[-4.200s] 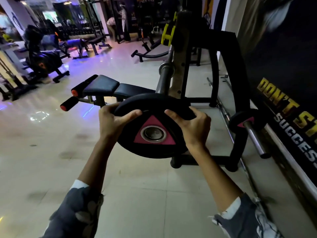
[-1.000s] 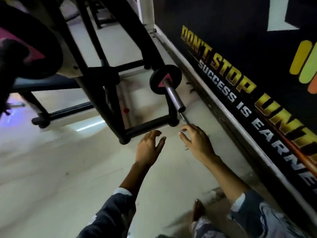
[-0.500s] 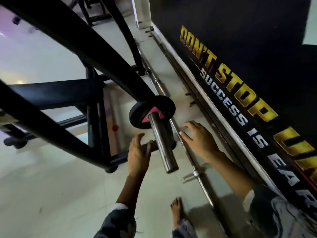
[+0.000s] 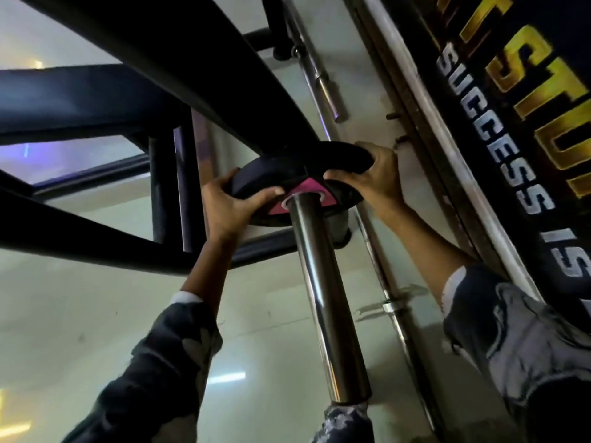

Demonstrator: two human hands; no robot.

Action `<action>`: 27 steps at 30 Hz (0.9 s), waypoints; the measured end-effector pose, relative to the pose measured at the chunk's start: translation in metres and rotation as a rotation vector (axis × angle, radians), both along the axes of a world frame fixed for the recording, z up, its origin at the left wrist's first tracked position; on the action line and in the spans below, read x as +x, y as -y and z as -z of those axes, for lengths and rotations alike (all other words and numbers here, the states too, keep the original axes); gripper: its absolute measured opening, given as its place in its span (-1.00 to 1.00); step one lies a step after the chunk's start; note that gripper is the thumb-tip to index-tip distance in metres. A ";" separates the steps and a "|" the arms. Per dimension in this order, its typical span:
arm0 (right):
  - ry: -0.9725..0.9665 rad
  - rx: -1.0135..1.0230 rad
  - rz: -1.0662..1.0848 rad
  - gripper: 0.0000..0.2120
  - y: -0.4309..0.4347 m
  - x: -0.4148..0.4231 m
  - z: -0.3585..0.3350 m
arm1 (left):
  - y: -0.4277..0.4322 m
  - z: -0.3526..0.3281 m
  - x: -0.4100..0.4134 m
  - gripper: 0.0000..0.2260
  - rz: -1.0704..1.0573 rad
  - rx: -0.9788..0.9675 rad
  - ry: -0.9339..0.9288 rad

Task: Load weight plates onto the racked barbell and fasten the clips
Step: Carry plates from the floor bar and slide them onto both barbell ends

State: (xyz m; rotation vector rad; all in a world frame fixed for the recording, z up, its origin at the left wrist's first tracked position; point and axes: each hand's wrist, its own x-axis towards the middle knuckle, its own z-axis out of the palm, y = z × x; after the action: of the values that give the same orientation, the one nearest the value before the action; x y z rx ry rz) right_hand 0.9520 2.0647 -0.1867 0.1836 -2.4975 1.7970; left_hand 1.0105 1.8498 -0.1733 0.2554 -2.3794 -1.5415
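My left hand (image 4: 224, 209) and right hand (image 4: 377, 180) grip the black round weight plate with pink triangle (image 4: 307, 174) on the chrome steel peg (image 4: 323, 282).

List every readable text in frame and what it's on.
"SUCCESS IS": white letters on the dark wall banner.
"STO": large yellow letters on the same banner; the rest is cut off by the frame edge.
Weight plate: pink triangle mark only, no readable text.

A pale glossy tiled floor (image 4: 80, 314) mirrors streaks of light, and a black wall (image 4: 518, 161) with yellow and white lettering borders its right edge.
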 end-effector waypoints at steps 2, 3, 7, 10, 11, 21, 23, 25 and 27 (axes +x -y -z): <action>-0.017 -0.059 0.018 -0.37 -0.001 0.009 0.001 | -0.006 0.001 0.010 -0.69 -0.019 -0.024 -0.057; -0.020 -0.085 0.018 -0.39 -0.004 0.018 0.003 | -0.011 -0.001 0.019 -0.71 -0.026 -0.032 -0.072; -0.011 -0.085 0.025 -0.56 -0.020 0.074 0.003 | -0.027 0.000 0.074 -0.69 -0.077 -0.018 -0.060; 0.023 -0.072 0.053 -0.60 -0.038 0.141 -0.003 | -0.046 0.010 0.142 -0.52 -0.095 0.002 -0.028; 0.036 -0.065 0.069 -0.59 -0.046 0.170 -0.006 | -0.054 0.011 0.169 -0.47 -0.103 -0.002 -0.012; 0.068 0.007 0.074 -0.43 -0.080 0.398 -0.087 | -0.092 -0.062 0.399 -0.59 -0.084 0.105 0.072; 0.015 -0.003 0.052 -0.35 -0.066 0.430 -0.120 | -0.081 -0.094 0.435 -0.62 -0.109 0.105 0.021; -0.036 -0.026 0.030 -0.29 -0.049 0.454 -0.149 | -0.066 -0.128 0.463 -0.63 -0.137 0.076 -0.033; -0.076 -0.060 -0.012 -0.33 -0.024 0.478 -0.180 | -0.044 -0.164 0.494 -0.69 -0.201 0.043 -0.086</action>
State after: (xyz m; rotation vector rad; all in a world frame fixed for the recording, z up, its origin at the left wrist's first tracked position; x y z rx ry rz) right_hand 1.4296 2.0887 -0.0065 0.2592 -2.3930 1.8304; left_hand 1.5042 1.8937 -0.0093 0.4155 -2.1833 -1.4801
